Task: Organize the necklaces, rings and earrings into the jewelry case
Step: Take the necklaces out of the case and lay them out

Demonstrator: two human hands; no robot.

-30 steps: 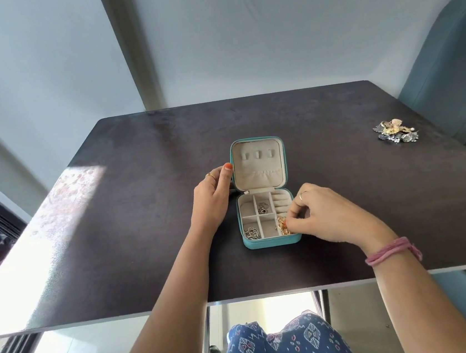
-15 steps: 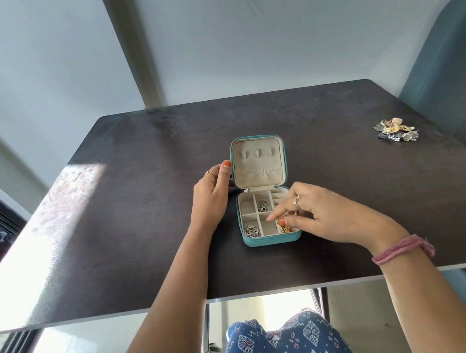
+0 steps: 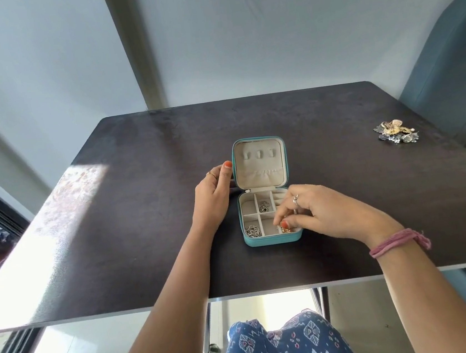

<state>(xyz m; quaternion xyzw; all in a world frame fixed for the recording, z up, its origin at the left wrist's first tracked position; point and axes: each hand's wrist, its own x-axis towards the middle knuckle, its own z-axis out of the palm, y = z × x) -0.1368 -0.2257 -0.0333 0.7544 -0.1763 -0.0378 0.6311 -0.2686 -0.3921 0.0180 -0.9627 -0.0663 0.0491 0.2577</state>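
Jewelry case [image 3: 272, 238], teal, sits open mid-table [image 3: 140, 187], lid up. Right hand [image 3: 317, 213] pinches gold jewelry [image 3: 285, 229] in front-right compartment w/ curled fingers. Left hand [image 3: 213, 196] rests against lid's left edge, fingers relaxed. Silver pieces [image 3: 253, 230] lie front-left. Loose jewelry pile [image 3: 396, 131] well apart, far right.

teal jewelry case [image 3: 272, 240] with cream lining. dark brown table [image 3: 143, 215]. orange-red nails on left hand [image 3: 214, 198] and right hand [image 3: 326, 215]. pink thread wristband [image 3: 397, 241]. blue trousers [image 3: 286, 347] with white geometric print. gold and silver jewelry pile [image 3: 396, 132]. slate-blue chair [image 3: 453, 78].
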